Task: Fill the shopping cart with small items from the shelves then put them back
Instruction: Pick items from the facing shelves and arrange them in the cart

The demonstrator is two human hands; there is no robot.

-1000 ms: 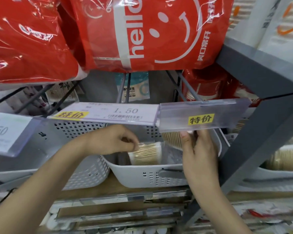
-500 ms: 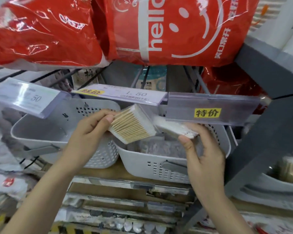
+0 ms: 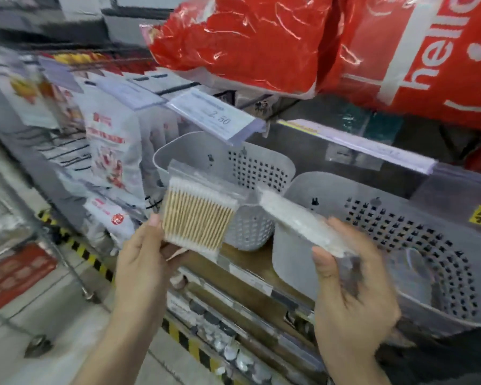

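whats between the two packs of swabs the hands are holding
In the head view, only the left white basket shows in the gap between the left pack and right pack, behind them.

left pack (image 3: pixel 197 215): frame centre, before left basket (image 3: pixel 233 162)
right pack (image 3: pixel 300 223): right of it, before right basket (image 3: pixel 400 245)

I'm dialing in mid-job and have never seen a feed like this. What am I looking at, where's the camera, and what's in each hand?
No machine here: a person's two bare hands, filmed by one camera worn on the head, looking forward and down at a shop shelf. The left hand holds a flat pack of cotton swabs, wooden sticks showing. The right hand holds a second pack, seen edge-on and blurred. Behind them two grey plastic baskets sit on the shelf, under price tags and red bags.
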